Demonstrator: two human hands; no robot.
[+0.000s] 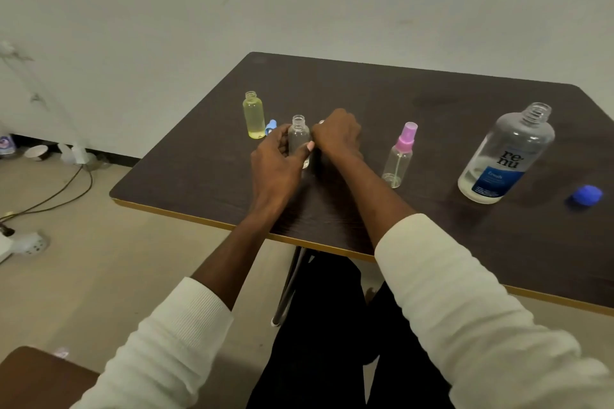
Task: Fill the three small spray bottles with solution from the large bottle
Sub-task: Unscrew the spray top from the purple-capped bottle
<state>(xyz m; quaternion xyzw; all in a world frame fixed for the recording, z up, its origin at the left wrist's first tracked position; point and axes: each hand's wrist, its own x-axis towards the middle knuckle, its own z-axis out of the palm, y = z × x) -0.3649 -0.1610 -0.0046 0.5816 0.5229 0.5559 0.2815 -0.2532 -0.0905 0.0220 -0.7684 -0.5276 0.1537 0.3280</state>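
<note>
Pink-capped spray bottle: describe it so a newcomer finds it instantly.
On the dark table, look between the person's right hand and the large bottle. The pink-capped spray bottle stands upright there, alone among the small bottles in wearing its sprayer.

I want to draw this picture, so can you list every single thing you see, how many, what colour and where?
table: one, dark brown, centre and right
yellow bottle: one, yellow, uncapped, far left on table
clear bottle: one, clear, uncapped, between the hands
blue sprayer top: one, blue, beside the yellow bottle
pink-topped bottle: one, clear with pink sprayer, mid-table
large bottle: one, clear with blue label, uncapped, right
blue cap: one, blue, right of the large bottle
cables: dark, on the floor, left
left hand: one, grips the clear bottle
right hand: one, curled beside the clear bottle; what it holds is hidden
</note>
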